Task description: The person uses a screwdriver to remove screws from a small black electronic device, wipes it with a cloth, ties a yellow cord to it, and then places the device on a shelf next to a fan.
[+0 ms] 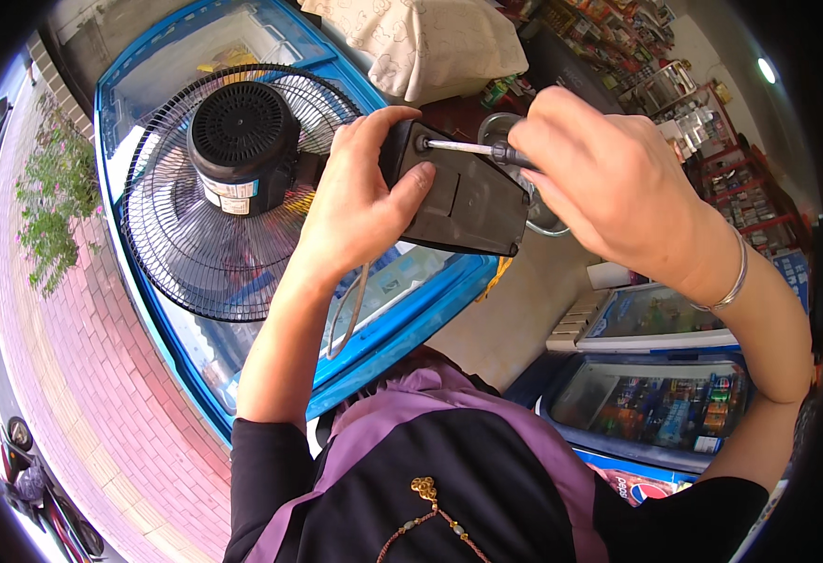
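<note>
An electric fan with a black motor housing and round wire guard lies on a blue-framed glass-topped chest. Its dark rectangular base part juts out to the right past the chest's edge. My left hand grips this part, thumb on the flat face and fingers over the far side. In my right hand is a screwdriver, fingers closed round its dark handle. The metal shaft points left, and its tip sits in a round recess near the corner of the base part. Whatever screw is inside cannot be made out.
A patterned cloth covers something beyond the chest. At lower right stands a glass-topped cooler with drinks. Stocked shelves line the far right. To the left are brick paving, a leafy plant and parked motorbikes.
</note>
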`<state>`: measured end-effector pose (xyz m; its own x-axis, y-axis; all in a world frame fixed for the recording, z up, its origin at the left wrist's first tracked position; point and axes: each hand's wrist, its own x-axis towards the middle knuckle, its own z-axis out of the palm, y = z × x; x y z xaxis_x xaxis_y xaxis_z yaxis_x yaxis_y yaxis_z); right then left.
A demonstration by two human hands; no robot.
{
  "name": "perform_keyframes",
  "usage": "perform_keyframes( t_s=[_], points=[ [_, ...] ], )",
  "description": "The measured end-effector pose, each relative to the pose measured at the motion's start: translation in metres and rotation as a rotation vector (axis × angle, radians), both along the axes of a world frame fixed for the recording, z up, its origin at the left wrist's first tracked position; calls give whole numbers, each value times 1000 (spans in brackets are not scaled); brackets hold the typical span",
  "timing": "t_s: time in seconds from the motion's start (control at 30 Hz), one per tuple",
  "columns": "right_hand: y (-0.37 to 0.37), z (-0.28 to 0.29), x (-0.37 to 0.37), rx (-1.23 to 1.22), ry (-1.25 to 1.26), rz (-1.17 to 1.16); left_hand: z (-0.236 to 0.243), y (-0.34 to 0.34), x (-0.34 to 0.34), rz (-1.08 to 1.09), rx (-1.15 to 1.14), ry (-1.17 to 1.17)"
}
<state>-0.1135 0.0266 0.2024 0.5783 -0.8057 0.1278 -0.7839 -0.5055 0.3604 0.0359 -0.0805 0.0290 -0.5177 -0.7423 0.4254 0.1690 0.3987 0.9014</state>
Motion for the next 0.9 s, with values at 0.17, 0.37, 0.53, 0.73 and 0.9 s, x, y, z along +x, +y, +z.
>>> perform_keyframes(
  t_s=[0.17,0.37,0.53,0.73,0.9],
  points=[
    [-11,5,-7,-123,284,329,0,-5,2,-9,13,-14],
    [-24,10,-11,-136,408,422,-1,-4,1,-13,-2,15],
    [-15,7,-7,88,217,128,-1,4,0,48,-65,64],
    [-11,-3,8,293,-367,-410,2,4,-4,85,-150,-1],
    [-15,8,15,585,-735,-884,2,5,-4,64,-139,-16]
  ],
)
